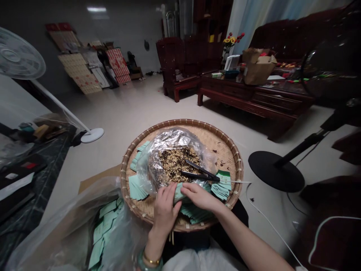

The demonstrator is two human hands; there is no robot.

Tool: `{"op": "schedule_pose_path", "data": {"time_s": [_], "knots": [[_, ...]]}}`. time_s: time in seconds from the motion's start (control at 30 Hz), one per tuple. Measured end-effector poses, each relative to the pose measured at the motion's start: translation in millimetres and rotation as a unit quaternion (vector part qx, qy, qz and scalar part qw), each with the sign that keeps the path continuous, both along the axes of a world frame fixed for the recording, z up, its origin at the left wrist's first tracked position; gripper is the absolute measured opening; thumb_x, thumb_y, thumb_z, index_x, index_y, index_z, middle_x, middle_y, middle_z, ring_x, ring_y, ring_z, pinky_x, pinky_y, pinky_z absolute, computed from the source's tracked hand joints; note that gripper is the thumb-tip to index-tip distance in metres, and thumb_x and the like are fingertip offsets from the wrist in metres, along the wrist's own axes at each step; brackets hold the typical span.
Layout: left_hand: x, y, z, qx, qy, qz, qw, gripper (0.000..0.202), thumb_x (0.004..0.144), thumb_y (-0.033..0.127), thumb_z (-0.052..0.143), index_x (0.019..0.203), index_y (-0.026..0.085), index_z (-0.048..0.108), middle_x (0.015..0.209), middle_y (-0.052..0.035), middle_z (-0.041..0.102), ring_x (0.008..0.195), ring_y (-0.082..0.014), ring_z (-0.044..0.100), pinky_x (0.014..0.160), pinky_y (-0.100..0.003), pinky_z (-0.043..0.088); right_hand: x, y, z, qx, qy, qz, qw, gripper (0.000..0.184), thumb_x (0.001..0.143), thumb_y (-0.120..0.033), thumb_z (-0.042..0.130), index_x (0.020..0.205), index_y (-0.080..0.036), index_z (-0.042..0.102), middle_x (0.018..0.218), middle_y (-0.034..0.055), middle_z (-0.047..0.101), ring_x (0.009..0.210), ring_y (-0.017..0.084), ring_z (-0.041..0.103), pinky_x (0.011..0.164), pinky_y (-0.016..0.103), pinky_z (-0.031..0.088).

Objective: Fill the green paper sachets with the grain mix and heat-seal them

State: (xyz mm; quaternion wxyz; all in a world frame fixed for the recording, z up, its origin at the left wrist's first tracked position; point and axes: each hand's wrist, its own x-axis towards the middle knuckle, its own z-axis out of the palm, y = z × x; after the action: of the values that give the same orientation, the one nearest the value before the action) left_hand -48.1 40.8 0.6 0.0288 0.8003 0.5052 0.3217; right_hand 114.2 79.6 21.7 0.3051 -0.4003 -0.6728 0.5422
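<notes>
A round woven bamboo tray (225, 145) rests on my lap. In it lies an open foil-lined plastic bag (169, 141) of dried brown bits (176, 163), with black tongs (199, 172) resting on the bag's right side. Small green packets (137, 187) lie in stacks around the bag, with more green packets (222, 186) on the right. My left hand (165, 210) and my right hand (199, 195) meet at the tray's near edge, both closed on one green packet (178, 192) between them.
At lower left, a clear plastic bag (84, 226) holds many green packets. A white standing fan (21, 56) is at left, a black fan base (275, 169) at right with a white cable (267, 222) on the floor. Dark wooden furniture lines the back.
</notes>
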Motion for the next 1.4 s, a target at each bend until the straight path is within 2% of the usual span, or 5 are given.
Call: {"op": "schedule_pose_path", "data": {"time_s": [0.3,0.5,0.7,1.07,1.4], "knots": [[-6.2,6.7,-3.8,0.025,-0.085,0.075,0.993,0.034,0.077,0.02,0.059,0.111,0.017,0.057,0.102,-0.0098,0.066,0.093,-0.0235,0.06,0.084,-0.042,0.05,13.3,10.3,-10.6,0.061,-0.002,-0.184,0.981,0.021,0.087,-0.031,0.045,0.086,-0.017,0.061,0.087,0.0061,0.065,0.082,0.019,0.061,0.076,0.033,0.048],[-6.6,7.3,-5.6,0.021,-0.108,0.102,0.989,0.033,0.076,0.021,0.061,0.108,0.015,0.056,0.102,-0.0113,0.063,0.095,-0.0239,0.059,0.083,-0.041,0.05,4.3,36.1,-1.7,0.269,-0.148,-0.09,0.947,0.045,0.08,-0.015,0.056,0.124,-0.019,0.048,0.125,0.0132,0.052,0.117,0.024,0.047,0.097,0.04,0.04],[-7.7,5.7,-6.3,0.008,-0.119,0.121,0.985,0.033,0.076,0.023,0.06,0.109,0.016,0.056,0.1,-0.011,0.062,0.093,-0.0236,0.06,0.077,-0.039,0.052,-26.8,82.5,22.3,0.281,-0.336,0.014,0.899,0.093,0.056,-0.017,0.08,0.136,-0.015,0.033,0.134,0.0212,0.038,0.121,0.035,0.037,0.094,0.047,0.038],[-8.9,5.8,-6.4,-0.001,-0.147,0.125,0.981,0.033,0.076,0.022,0.059,0.109,0.017,0.057,0.1,-0.0107,0.062,0.092,-0.0232,0.06,0.074,-0.036,0.053,-40.2,97.0,24.8,0.303,-0.402,0.029,0.863,0.058,0.061,-0.013,0.074,0.114,-0.016,0.051,0.111,0.012,0.049,0.1,0.027,0.048,0.08,0.034,0.042],[-3.4,9.4,4.9,-0.005,-0.203,0.135,0.97,0.037,0.076,0.025,0.062,0.11,0.014,0.056,0.1,-0.011,0.06,0.083,-0.0203,0.062,0.065,-0.03,0.053,-27.8,112.3,17.4,0.295,-0.274,-0.017,0.915,0.028,0.066,-0.008,0.063,0.092,-0.015,0.063,0.09,0.0058,0.062,0.081,0.018,0.055,0.072,0.025,0.04]]}}
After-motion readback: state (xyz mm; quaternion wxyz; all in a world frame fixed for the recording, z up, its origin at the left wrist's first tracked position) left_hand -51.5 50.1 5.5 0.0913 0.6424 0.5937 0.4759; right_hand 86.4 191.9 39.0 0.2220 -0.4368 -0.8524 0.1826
